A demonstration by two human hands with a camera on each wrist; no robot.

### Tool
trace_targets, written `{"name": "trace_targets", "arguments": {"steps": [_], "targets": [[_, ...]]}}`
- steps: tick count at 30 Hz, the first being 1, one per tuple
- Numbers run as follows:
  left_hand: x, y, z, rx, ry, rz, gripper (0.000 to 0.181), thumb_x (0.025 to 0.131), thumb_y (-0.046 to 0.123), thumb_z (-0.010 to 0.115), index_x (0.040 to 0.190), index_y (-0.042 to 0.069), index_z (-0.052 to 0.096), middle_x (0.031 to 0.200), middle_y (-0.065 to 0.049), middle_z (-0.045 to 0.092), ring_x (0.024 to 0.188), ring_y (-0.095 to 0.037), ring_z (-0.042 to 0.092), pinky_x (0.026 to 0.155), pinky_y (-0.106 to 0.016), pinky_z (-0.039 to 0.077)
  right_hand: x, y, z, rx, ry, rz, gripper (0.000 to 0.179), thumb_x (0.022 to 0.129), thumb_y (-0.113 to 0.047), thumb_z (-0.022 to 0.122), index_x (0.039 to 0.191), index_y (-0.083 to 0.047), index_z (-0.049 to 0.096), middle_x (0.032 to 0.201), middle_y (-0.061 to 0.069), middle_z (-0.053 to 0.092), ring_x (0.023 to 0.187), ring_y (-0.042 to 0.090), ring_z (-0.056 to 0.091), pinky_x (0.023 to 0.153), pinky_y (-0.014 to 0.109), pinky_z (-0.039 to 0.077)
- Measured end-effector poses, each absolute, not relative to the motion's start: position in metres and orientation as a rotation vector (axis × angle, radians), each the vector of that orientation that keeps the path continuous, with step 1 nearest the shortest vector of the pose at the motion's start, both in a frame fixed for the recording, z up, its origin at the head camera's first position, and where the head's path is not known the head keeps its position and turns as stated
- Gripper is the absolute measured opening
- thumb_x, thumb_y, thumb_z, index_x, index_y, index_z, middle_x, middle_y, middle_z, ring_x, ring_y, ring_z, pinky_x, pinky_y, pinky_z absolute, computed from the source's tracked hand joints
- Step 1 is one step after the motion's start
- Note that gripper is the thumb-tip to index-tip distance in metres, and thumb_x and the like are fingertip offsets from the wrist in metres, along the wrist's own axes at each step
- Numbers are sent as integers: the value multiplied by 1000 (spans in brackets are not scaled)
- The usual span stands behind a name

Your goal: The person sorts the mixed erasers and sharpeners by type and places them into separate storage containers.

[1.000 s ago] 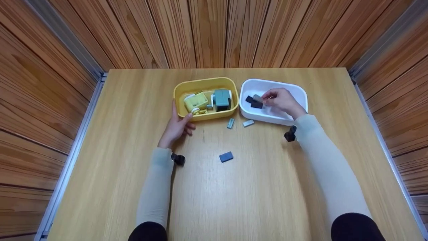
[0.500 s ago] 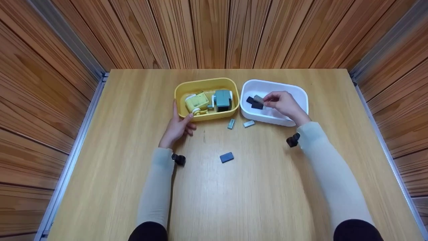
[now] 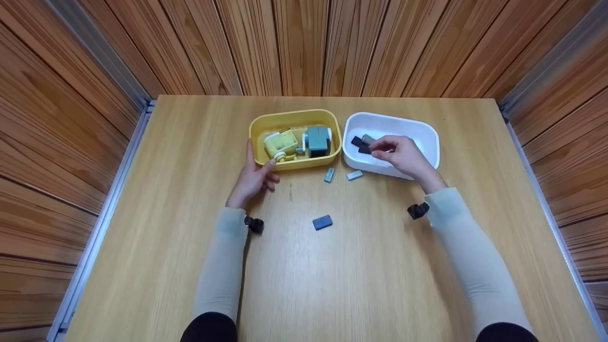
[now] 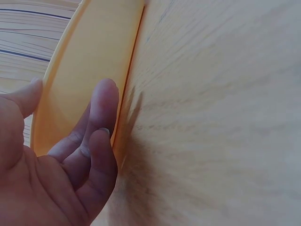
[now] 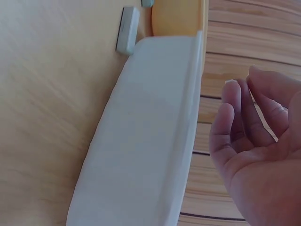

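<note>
In the head view, my left hand [image 3: 251, 180] rests at the near left corner of a yellow bin [image 3: 295, 166], index finger along its end and thumb at its rim. The other fingers [image 4: 104, 103] bend against the outer wall in the left wrist view. Inside lie a yellow toy-like piece [image 3: 283, 142] and a teal boxy piece with white ends [image 3: 317, 138]. My right hand [image 3: 401, 154] hovers over a white bin [image 3: 425, 130], fingers loosely bent with no object visible between them. Beside the fingertips lie a grey block [image 3: 368, 139] and black blocks [image 3: 356, 141], partly hidden.
On the wooden table [image 3: 285, 285], a small teal block [image 3: 329, 175] and a whitish block [image 3: 354, 175] lie just before the bins. A dark blue block [image 3: 322, 222] lies nearer to me. Wood-panelled walls [image 3: 304, 47] enclose the back and sides.
My right hand has drawn back slightly toward me from the grey block, which stays in the white bin. The left hand keeps its place at the yellow bin.
</note>
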State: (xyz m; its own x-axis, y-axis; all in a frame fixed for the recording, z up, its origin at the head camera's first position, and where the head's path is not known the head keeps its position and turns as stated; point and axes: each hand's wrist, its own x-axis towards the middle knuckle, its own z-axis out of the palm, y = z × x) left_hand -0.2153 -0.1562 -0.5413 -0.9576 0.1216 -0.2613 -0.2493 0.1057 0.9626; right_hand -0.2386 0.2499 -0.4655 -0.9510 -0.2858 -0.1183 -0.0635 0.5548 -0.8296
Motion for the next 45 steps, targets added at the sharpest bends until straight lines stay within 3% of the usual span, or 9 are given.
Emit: {"name": "trace_targets", "arguments": {"steps": [8, 17, 28, 45], "targets": [[-217, -156, -542, -105, 2126, 1918, 95, 100, 42, 59, 154, 45, -19, 94, -29, 69, 72, -42, 67, 66, -48, 59, -219, 238, -463, -355, 2558, -1358, 25, 94, -22, 72, 116, -10, 72, 112, 5, 67, 101, 23, 56, 87, 38, 47], [-217, -154, -541, -124, 2130, 1927, 97, 99, 40, 60, 155, 42, -19, 90, -27, 70, 67, -37, 68, 61, -45, 59, -197, 228, -479, -484, 2504, -1394, 25, 94, -19, 71, 116, -6, 71, 109, 9, 69, 97, 24, 61, 84, 39, 51], [-217, -154, -541, -133, 2142, 1910, 96, 99, 43, 60, 154, 46, -19, 92, -26, 70, 70, -40, 68, 63, -47, 59, -175, 207, -496, -561, 2458, -1292, 23, 93, -12, 72, 115, -7, 72, 105, 1, 68, 95, 21, 60, 85, 41, 52], [-217, -153, -543, -122, 2132, 1940, 95, 101, 37, 60, 155, 42, -18, 89, -27, 70, 65, -36, 68, 58, -44, 59, -160, 186, -514, -679, 2414, -1240, 24, 90, -11, 75, 114, -5, 72, 102, 4, 70, 93, 19, 62, 82, 35, 53]]}}
